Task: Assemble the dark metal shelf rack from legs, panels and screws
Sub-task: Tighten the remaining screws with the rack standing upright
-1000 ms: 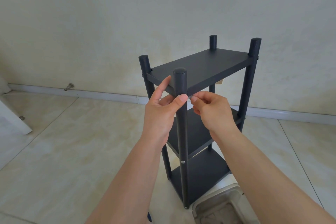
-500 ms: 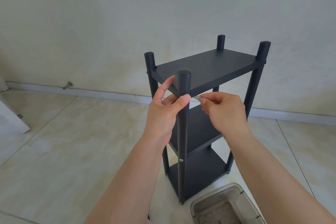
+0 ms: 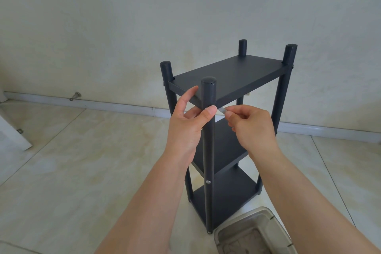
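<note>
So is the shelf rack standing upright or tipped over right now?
Upright. The shelf rack stands with its legs vertical on the floor and its panels level; the left hand grips the near leg.

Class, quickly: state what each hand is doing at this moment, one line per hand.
Left hand: grips the near leg just below the top panel.
Right hand: pinches a small silvery tool at that leg; its exact type cannot be told.

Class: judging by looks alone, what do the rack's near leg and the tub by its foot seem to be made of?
Near leg: likely metal with a matt dark coating; smooth, round, dull sheen, a bright screw head set in it.
Tub: probably translucent grey plastic; cloudy see-through walls, rounded rim.
</note>
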